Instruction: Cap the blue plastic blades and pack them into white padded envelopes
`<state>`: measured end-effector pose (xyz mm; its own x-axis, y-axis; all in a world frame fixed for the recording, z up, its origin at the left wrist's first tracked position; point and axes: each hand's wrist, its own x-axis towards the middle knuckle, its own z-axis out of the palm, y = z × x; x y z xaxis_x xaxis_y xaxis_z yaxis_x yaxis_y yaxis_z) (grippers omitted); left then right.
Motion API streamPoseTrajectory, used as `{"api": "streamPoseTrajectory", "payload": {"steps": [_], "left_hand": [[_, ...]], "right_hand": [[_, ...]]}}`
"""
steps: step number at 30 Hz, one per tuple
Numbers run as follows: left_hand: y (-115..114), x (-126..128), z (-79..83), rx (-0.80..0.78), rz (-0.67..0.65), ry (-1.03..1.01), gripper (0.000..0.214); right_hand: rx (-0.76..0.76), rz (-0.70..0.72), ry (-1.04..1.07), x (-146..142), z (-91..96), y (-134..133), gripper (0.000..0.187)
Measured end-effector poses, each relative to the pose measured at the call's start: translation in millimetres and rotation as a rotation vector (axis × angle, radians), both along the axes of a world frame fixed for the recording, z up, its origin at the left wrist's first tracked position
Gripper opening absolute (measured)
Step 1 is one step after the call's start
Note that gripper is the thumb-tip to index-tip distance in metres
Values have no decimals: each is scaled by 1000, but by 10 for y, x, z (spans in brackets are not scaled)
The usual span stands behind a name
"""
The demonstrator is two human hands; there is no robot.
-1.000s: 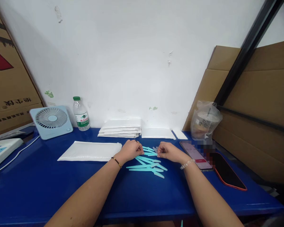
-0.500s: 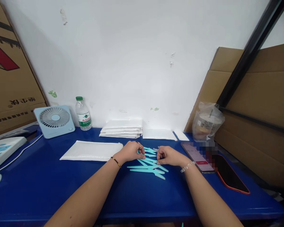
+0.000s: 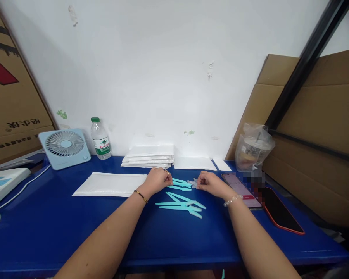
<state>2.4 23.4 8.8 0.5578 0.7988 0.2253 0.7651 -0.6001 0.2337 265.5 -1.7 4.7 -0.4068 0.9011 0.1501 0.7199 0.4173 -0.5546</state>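
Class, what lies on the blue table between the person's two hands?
In the head view, turquoise sticks lie between the left hand and right hand, with small translucent pieces nearer the right.

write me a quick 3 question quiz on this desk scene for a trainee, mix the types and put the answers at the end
1. True or false: The left hand and the right hand are both clear of the lower group of turquoise tools.

2. Which of these is nearest the right hand?
A) the fan
B) the phone with the lit screen
C) the white power strip

3. Fill in the colour: The cap on the bottle is ____.

Key: 1. True; 2. B; 3. green
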Motion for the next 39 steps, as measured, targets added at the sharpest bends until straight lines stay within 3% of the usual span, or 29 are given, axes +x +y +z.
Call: {"api": "streamPoseTrajectory", "payload": {"steps": [5, 9, 12, 16, 23, 27, 29, 35, 39], "left_hand": [[14, -33, -1, -51, 0, -63, 18], [-76, 22, 35, -69, -50, -139, 25], [-152, 57, 44, -171, -191, -128, 27], [-198, 111, 11, -268, -271, -67, 20], [-98, 50, 43, -59, -82, 25, 13], [-61, -19, 85, -62, -7, 0, 15], [-83, -14, 97, -72, -26, -37, 21], [-225, 36, 138, -233, -158, -116, 29], [-277, 70, 136, -405, -250, -82, 34]], "right_hand": [[-11, -41, 0, 43, 33, -20, 15], [-164, 113, -32, 40, 97, -124, 20], [-289, 216, -96, 4, 101, -168, 17], [-188, 192, -99, -92, 98, -175, 9], [52, 87, -122, -24, 99, -85, 7], [91, -14, -47, 19, 89, -52, 7], [71, 24, -27, -33, 117, -94, 10], [-80, 315, -102, -274, 153, -235, 18], [-101, 286, -80, -309, 132, -226, 9]]}}
